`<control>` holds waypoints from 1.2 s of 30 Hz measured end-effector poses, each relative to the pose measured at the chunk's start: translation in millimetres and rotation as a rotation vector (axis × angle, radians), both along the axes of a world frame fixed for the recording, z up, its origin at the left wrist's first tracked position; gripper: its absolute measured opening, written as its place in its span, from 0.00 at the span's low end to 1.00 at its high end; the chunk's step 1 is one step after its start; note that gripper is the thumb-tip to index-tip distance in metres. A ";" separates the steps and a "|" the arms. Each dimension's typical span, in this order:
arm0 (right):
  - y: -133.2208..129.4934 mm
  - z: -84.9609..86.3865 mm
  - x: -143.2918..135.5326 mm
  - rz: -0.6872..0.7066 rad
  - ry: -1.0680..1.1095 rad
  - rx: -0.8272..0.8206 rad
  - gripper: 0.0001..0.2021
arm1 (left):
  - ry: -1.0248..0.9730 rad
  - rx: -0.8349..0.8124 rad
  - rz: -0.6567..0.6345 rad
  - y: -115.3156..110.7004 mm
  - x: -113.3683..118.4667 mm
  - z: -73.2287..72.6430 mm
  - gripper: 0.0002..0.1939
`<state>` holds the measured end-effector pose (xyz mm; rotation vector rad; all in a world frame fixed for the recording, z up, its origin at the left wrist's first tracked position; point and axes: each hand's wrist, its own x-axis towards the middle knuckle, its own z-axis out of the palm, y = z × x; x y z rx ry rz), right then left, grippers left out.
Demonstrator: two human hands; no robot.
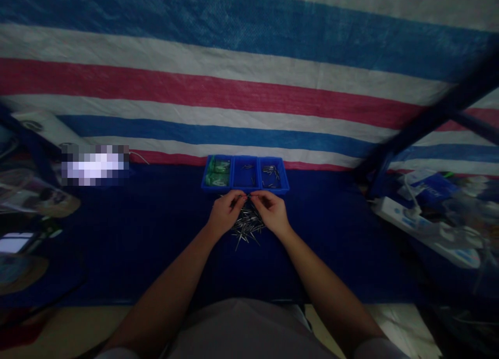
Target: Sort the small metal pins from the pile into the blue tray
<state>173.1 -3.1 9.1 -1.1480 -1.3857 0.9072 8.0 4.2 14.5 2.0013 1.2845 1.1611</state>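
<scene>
Dim, uneven light covers the scene, leaving the dark blue counter [148, 234] nearly black while the striped tarpaulin [249, 83] behind it catches the most brightness. The wide lens bends the stripes into curves and stretches the corners. Clutter at the left and right edges is soft and smeared. A pixelated patch [94, 164] masks one area at left. The pile of metal pins [246, 225] glints faintly at centre.

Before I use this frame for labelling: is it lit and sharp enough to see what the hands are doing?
Head view: dim overall, corners darkest; wide-lens bending curves the striped tarp. The left hand and right hand are fairly sharp over the metal pins, though single pins blur together; the blue tray is readable; a pixelated patch sits at left.
</scene>
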 end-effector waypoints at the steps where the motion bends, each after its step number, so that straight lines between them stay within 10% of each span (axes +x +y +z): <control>1: -0.5 0.1 0.3 0.001 -0.021 0.015 0.09 | 0.005 -0.003 -0.004 -0.3 0.0 0.4 0.09; 36: -4.3 10.6 1.5 0.038 -0.336 0.281 0.09 | -0.013 0.025 0.006 0.2 1.4 -0.8 0.10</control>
